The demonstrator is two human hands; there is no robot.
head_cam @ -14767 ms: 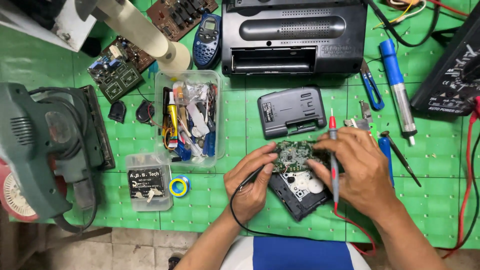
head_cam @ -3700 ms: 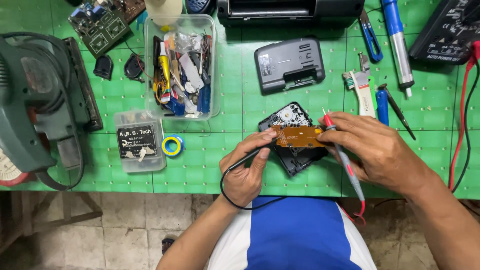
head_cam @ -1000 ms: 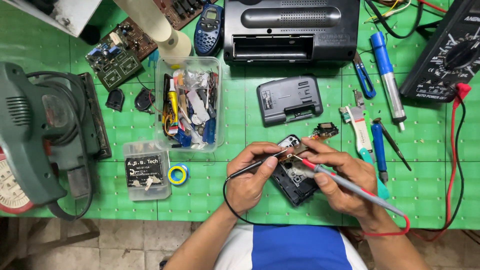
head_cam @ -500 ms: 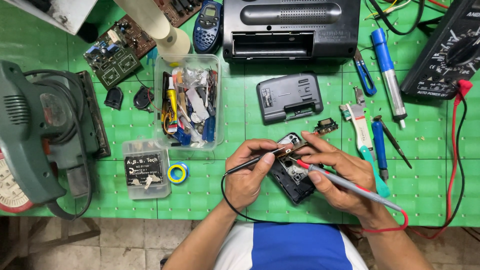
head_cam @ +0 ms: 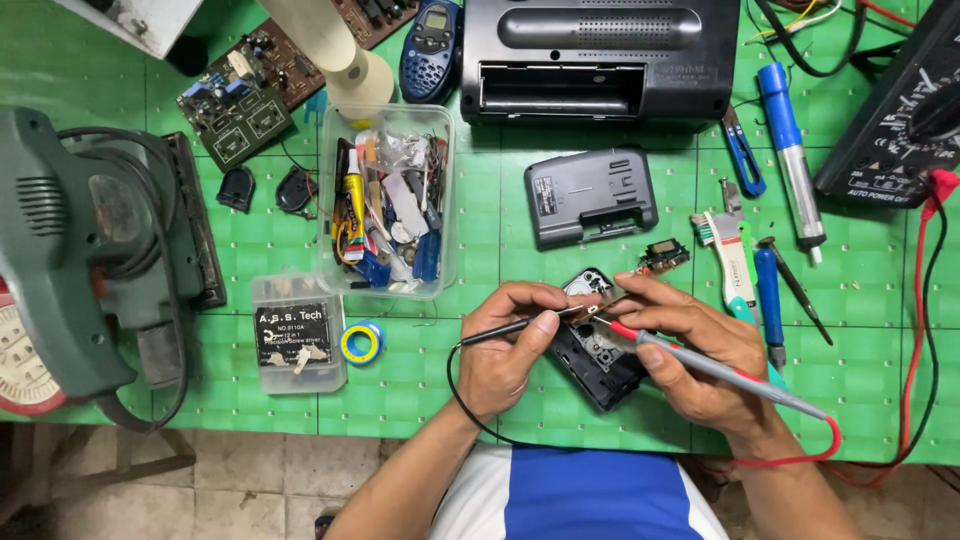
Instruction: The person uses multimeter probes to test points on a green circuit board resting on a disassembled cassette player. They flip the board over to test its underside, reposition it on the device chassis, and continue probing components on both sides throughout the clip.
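Head view, looking down on a green gridded surface [head_cam: 480, 400]. Lower centre of the frame: the left hand [head_cam: 505, 355] is closed pen-fashion on a black test probe [head_cam: 515, 325], and the right hand [head_cam: 695, 360] is closed the same way on a red test probe [head_cam: 720, 370]; both tips meet over a small black opened device [head_cam: 600, 365] that lies on the surface between the hands — the slim grip lets each tip be set on a fine contact while the fingers also steady the device. The red lead [head_cam: 915, 330] loops along the right edge up to a black multimeter [head_cam: 900, 110] at the upper right, placed within cable reach. One loose small circuit piece [head_cam: 662, 257] sits just above the right hand, and one dark back cover [head_cam: 590, 197] lies above that, set aside apart from the device. Counted elsewhere: one black radio [head_cam: 600, 55] at top centre with its compartment open; two clear plastic boxes — a large one [head_cam: 388, 200] full of mixed small parts and a small lidded one [head_cam: 297, 332] at lower left of it; one roll of yellow-and-blue tape [head_cam: 360, 343] between the boxes; one green power tool [head_cam: 80, 250] at the left edge; one blue handset [head_cam: 430, 48]; one blue desoldering pump [head_cam: 790, 145]; and one green circuit board [head_cam: 240, 100] at upper left.
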